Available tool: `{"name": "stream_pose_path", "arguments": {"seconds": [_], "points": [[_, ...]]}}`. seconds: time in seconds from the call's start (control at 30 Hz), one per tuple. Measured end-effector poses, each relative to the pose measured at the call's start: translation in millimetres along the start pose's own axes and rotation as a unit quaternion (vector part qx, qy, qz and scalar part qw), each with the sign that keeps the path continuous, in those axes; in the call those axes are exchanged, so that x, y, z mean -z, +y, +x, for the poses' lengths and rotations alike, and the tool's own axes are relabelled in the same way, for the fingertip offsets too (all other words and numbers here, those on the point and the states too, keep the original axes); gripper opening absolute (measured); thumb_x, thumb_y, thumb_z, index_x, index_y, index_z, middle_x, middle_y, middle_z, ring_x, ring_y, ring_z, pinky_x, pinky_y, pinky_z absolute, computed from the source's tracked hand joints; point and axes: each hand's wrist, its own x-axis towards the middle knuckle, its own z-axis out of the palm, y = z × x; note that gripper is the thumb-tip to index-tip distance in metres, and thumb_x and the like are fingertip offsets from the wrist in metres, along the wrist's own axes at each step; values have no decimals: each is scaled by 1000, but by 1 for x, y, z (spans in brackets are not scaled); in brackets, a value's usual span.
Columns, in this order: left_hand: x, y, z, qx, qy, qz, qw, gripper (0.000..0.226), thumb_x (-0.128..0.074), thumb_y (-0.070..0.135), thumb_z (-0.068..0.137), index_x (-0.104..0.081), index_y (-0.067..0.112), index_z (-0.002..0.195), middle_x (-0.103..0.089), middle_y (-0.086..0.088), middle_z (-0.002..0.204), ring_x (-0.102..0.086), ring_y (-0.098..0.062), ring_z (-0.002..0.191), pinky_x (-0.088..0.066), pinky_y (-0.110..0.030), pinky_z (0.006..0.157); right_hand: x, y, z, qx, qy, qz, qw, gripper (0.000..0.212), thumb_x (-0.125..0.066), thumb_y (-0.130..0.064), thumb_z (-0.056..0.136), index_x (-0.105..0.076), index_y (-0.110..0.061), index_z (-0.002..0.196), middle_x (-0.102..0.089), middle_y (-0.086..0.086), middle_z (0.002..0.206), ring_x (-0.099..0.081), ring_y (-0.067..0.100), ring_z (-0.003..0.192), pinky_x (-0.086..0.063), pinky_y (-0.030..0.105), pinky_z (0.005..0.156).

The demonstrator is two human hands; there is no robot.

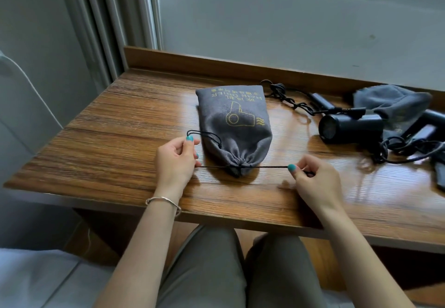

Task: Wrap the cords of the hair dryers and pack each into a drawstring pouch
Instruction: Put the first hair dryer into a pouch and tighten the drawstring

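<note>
Fingers of the left hand (174, 161) and right hand (313, 177) pinch the black drawstring (265, 167), pulled tight across the table (108, 144). The gray pouch (234, 127) lies between them, mouth bunched shut. Best to pull both sides evenly. Another hair dryer (349, 127) waits nearby.

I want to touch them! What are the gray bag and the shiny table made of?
The gray bag looks like soft, matte woven cloth: it puckers into folds where the string cinches it. The table looks like wood or wood-look laminate with a glossy coat: brown grain lines and bright window reflections.
</note>
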Motion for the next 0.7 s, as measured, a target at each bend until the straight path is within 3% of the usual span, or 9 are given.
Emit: {"name": "stream_pose_path", "arguments": {"seconds": [0.07,0.13,0.23,0.3,0.37,0.43,0.5,0.6,0.7], "points": [[5,1,-1,-10,-9,80,997,25,-47,17,101,-68,12,90,-64,-1,70,-60,-5,57,-50,-16,52,-1,1,-1,21,-8,24,999,25,-72,-20,84,-60,-21,63,-58,-6,70,-53,3,70,-38,16,60],[14,3,0,-34,1,199,979,21,-49,21,100,-66,13,91,-67,-5,88,-59,-8,71,-44,-11,54,-2,0,-3,17,-39,52,998,17,-74,-20,83,-66,-21,68,-57,-4,93,-52,-5,91,-34,6,71],[26,1,5,-66,66,309,947,29,-58,29,94,-62,10,115,-55,-13,124,-53,-29,111,-46,-38,97,-5,-1,-2,-11,-56,-14,998,10,-73,-26,82,-71,-33,89,-47,4,132,-37,24,129,-17,11,93],[32,4,2,-62,109,310,942,39,-57,30,93,-54,9,126,-47,-13,133,-46,-32,122,-39,-48,106,-8,-8,-8,-14,-30,-40,999,30,-64,-28,81,-67,-34,110,-39,1,140,-28,29,132,-16,25,101],[31,10,-6,-114,98,298,943,27,-55,26,94,-59,13,117,-54,-10,124,-48,-30,117,-40,-48,102,-9,-22,-17,24,10,-8,1000,44,-52,-28,72,-64,-31,114,-43,-2,134,-29,25,125,-21,32,99],[21,13,-19,-180,0,332,926,15,-57,31,93,-64,19,100,-62,-3,105,-52,-25,106,-41,-42,96,-17,-31,-22,80,-12,-22,996,42,-52,-31,70,-62,-29,110,-50,-5,120,-34,22,117,-22,29,91],[8,8,-31,-224,-93,411,879,25,-60,50,88,-66,25,88,-63,4,95,-52,-20,101,-37,-36,92,-28,-35,-24,107,-57,-82,989,33,-61,-42,74,-59,-27,103,-52,-7,110,-36,19,111,-24,31,86],[-9,-11,-36,-261,-124,490,822,38,-65,56,79,-71,20,87,-63,1,94,-54,-24,99,-39,-37,89,-41,-34,-23,106,-56,-113,986,29,-75,-46,74,-62,-22,86,-53,-5,103,-41,21,106,-29,35,88],[-16,-19,-35,-300,-101,435,843,24,-65,39,80,-71,16,77,-61,0,85,-58,-27,88,-39,-35,83,-41,-34,-23,149,-59,-20,987,17,-78,-25,77,-66,-14,77,-54,-4,91,-52,18,91,-32,15,81]]}}
